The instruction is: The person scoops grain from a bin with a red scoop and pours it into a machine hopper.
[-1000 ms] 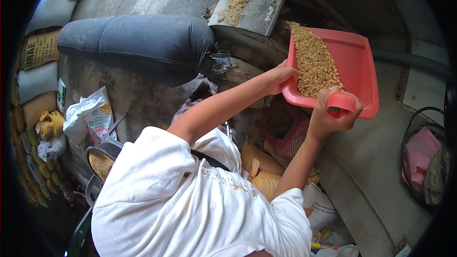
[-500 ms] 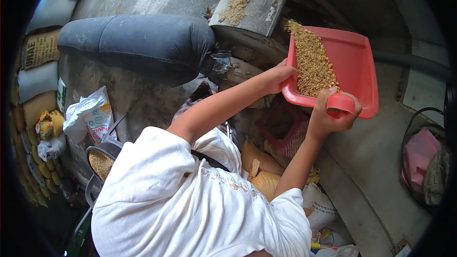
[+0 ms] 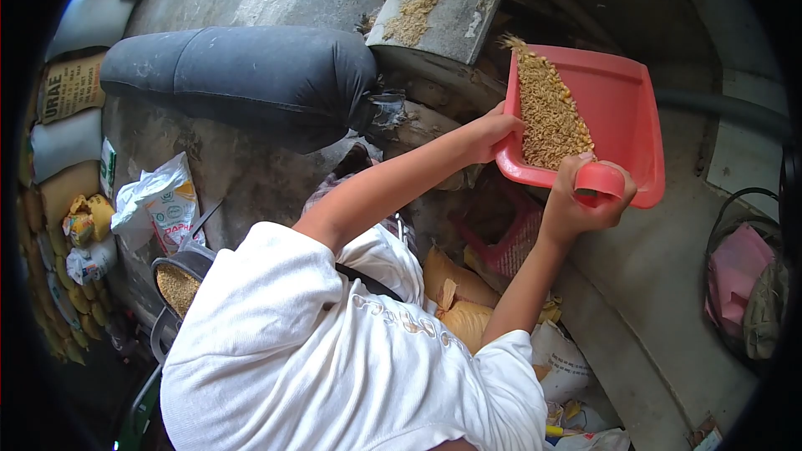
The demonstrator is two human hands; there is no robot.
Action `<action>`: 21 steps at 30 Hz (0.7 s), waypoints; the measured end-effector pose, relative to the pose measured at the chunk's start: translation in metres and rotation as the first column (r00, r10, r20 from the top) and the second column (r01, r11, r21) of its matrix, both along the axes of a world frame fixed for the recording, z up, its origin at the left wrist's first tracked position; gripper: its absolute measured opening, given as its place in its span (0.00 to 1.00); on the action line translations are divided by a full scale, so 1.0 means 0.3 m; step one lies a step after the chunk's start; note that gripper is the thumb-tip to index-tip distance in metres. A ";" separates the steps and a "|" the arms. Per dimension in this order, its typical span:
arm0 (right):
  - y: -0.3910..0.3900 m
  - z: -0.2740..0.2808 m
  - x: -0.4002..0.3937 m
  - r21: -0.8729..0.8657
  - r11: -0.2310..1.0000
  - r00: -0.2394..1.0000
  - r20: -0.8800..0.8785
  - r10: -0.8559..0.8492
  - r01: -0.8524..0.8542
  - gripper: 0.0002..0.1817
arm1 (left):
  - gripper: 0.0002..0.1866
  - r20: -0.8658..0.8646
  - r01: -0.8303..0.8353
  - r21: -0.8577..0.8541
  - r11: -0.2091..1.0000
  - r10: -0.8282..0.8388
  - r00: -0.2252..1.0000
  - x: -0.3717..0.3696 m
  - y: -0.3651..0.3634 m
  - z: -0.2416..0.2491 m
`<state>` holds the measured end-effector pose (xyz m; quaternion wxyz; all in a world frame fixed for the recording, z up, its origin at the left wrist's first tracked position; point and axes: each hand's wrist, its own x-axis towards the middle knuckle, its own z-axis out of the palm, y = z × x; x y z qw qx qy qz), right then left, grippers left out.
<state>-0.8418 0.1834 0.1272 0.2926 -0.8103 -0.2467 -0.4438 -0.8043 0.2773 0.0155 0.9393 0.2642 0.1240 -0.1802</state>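
Note:
A red plastic dustpan-shaped scoop [image 3: 614, 108] is held tilted at the upper right. Unhusked grain [image 3: 547, 113] lies banked along its left side, with yellowish kernels mixed in, and some spills over the upper left corner. My left hand [image 3: 497, 135] grips the scoop's lower left rim, fingers mostly hidden. Around its looped red handle, my right hand [image 3: 582, 200] is closed. Left of the scoop, a concrete block [image 3: 455, 17] carries a scatter of grain on top.
A large dark stuffed sack [image 3: 242, 79] lies on the concrete floor. A grey bucket of grain [image 3: 177, 288] stands at lower left, near a white printed bag [image 3: 171, 209]. Stacked sacks [image 3: 71, 88] line the left. Below the scoop is a red plastic basket [image 3: 510, 242], beside a tan sack [image 3: 459, 284].
The grain in the scoop has shifted a little, and less shows at the upper left corner. Both hands and the scoop stay almost in place.

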 end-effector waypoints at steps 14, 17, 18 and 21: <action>0.005 0.005 0.001 0.043 0.999 0.999 -0.039 -0.013 0.015 0.14 | 0.35 0.028 0.001 -0.013 1.000 0.000 1.000 0.005 -0.004 -0.004; 0.005 0.007 0.003 0.036 0.999 0.999 -0.049 -0.012 0.014 0.14 | 0.35 0.021 -0.004 -0.024 1.000 0.005 1.000 0.008 -0.008 -0.014; 0.008 0.011 0.001 0.039 0.999 0.999 -0.049 -0.005 0.007 0.14 | 0.35 0.021 -0.004 -0.024 1.000 0.005 1.000 0.006 -0.005 -0.009; 0.011 0.013 -0.001 0.041 0.999 0.999 -0.047 -0.005 0.007 0.14 | 0.35 0.020 -0.005 -0.027 1.000 0.006 1.000 0.003 -0.003 -0.002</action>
